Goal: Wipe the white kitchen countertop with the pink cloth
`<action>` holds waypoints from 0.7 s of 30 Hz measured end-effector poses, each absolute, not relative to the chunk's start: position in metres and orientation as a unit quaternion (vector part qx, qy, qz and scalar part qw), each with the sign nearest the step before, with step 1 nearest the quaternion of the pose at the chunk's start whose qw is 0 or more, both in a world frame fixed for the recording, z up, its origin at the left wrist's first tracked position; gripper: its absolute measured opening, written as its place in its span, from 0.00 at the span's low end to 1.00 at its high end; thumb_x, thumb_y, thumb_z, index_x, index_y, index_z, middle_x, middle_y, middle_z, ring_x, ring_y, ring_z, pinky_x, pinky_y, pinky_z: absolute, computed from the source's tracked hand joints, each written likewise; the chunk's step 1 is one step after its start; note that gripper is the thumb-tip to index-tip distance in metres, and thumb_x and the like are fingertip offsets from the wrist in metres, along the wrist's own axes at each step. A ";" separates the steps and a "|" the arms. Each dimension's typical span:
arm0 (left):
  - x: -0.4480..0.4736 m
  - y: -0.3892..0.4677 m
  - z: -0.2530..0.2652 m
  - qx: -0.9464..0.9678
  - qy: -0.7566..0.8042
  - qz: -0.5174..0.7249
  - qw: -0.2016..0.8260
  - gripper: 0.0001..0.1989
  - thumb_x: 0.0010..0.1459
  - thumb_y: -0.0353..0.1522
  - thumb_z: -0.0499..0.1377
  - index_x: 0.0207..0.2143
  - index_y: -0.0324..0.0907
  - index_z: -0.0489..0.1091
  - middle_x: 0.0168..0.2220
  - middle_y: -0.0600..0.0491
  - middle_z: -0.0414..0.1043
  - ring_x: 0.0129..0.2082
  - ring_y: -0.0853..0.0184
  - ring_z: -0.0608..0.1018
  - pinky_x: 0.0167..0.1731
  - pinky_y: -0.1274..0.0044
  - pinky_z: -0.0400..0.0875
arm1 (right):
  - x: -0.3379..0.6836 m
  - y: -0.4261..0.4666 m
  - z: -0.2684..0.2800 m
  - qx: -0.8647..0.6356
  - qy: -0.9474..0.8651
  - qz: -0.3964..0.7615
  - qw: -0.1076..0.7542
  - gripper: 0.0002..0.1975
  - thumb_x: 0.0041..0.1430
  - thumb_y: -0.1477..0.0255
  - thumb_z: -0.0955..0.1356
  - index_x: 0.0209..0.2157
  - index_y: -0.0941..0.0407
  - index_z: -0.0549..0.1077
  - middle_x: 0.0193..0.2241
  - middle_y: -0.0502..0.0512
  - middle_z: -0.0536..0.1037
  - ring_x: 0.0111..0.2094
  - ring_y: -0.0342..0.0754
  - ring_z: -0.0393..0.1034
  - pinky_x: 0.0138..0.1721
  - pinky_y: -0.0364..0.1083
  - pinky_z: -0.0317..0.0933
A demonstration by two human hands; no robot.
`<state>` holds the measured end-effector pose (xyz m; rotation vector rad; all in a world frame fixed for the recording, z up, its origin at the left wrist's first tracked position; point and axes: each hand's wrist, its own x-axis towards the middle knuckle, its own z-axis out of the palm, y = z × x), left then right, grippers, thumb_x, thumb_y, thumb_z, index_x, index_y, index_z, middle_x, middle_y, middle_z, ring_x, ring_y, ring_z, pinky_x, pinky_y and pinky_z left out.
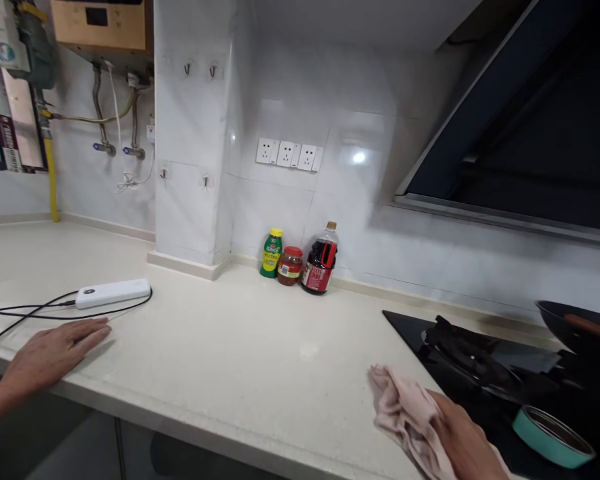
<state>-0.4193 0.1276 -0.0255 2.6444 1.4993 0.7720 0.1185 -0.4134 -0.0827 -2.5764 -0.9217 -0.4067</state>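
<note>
A crumpled pale pink cloth (405,413) is gripped in my right hand (465,433), on the countertop (240,360) beside the left edge of the black stove. My left hand (60,350) lies flat near the counter's front edge at the left, fingers stretched out and holding nothing. Just beyond it rests a white power bank (114,293) with a black cable (35,312) plugged into it. The fingertips of my right hand are partly hidden by the cloth.
Against the back wall stand a green bottle (271,253), a red-lidded jar (290,266) and a large dark sauce bottle (321,260). The stove (410,333) carries a wok (575,327) and a teal bowl-like container (553,440). A slanted range hood (530,140) overhangs it.
</note>
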 end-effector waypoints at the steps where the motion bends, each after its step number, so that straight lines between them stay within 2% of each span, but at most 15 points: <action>1: -0.420 0.126 -0.023 0.855 0.467 0.226 0.000 0.37 0.60 0.59 0.38 0.50 0.50 0.77 0.55 0.69 0.75 0.55 0.68 0.75 0.54 0.80 0.60 | 0.123 -0.399 -0.079 -0.926 -0.294 -0.177 0.158 0.32 0.62 0.58 0.50 0.52 0.58 0.74 0.57 0.66 0.71 0.56 0.65 0.65 0.54 0.63 0.64; 4: -0.421 0.125 -0.019 0.861 0.469 0.194 0.013 0.35 0.61 0.56 0.41 0.52 0.49 0.75 0.57 0.67 0.73 0.57 0.65 0.74 0.54 0.77 0.60 | 0.140 -0.357 -0.068 -0.934 -0.256 -0.217 0.125 0.30 0.63 0.58 0.51 0.50 0.57 0.74 0.57 0.68 0.67 0.56 0.71 0.60 0.52 0.69 0.58; 9: -0.421 0.131 -0.021 0.854 0.484 0.190 0.016 0.31 0.62 0.53 0.42 0.52 0.51 0.76 0.57 0.66 0.73 0.57 0.67 0.74 0.53 0.80 0.60 | 0.163 -0.311 -0.051 -0.945 -0.230 -0.199 0.117 0.26 0.67 0.66 0.50 0.56 0.61 0.66 0.48 0.70 0.70 0.51 0.67 0.63 0.49 0.65 0.60; 12: -0.421 0.132 -0.021 0.856 0.482 0.187 0.012 0.31 0.62 0.52 0.42 0.51 0.50 0.76 0.57 0.66 0.74 0.57 0.68 0.74 0.53 0.80 0.60 | 0.151 -0.295 -0.046 -0.953 -0.221 -0.167 0.125 0.24 0.67 0.62 0.52 0.54 0.59 0.68 0.48 0.69 0.69 0.51 0.68 0.63 0.48 0.67 0.59; 15: -0.419 0.126 -0.019 0.856 0.481 0.187 0.009 0.30 0.63 0.51 0.43 0.51 0.50 0.76 0.57 0.66 0.74 0.57 0.68 0.74 0.54 0.79 0.61 | 0.109 -0.287 -0.045 -0.937 -0.300 -0.119 0.132 0.22 0.67 0.56 0.54 0.46 0.52 0.71 0.46 0.62 0.70 0.50 0.64 0.63 0.48 0.67 0.58; 21: -0.423 0.122 -0.019 0.857 0.474 0.203 -0.009 0.27 0.64 0.51 0.44 0.50 0.51 0.76 0.56 0.67 0.74 0.54 0.68 0.76 0.53 0.77 0.63 | 0.011 -0.298 -0.047 -0.855 -0.487 -0.041 0.172 0.21 0.68 0.53 0.54 0.46 0.47 0.70 0.46 0.54 0.68 0.47 0.55 0.60 0.49 0.59 0.55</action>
